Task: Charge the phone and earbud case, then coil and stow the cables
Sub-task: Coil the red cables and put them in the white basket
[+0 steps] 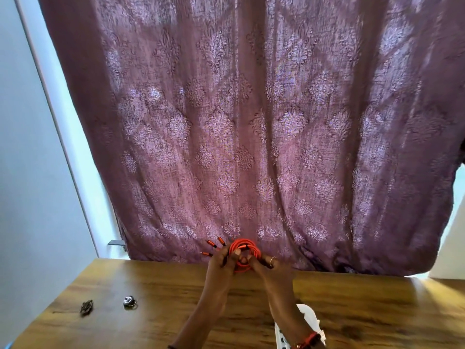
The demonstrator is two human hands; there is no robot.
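Observation:
A red charging cable (pixel 243 244) is wound into a round coil and held up above the far edge of the wooden table (pixel 156 285). Its three red-and-black plug ends (pixel 214 245) stick out to the upper left of the coil. My left hand (pixel 224 260) grips the coil's left side with the thumb across it. My right hand (pixel 263 264), with a ring on one finger, grips the coil's lower right side. No phone or earbud case is in view.
A white power strip (pixel 308 321) lies on the table under my right forearm. Two small dark metal trinkets (pixel 86 307) (pixel 130 301) sit at the table's left. A purple patterned curtain (pixel 251 122) hangs behind the table, with a white wall (pixel 30 147) at left.

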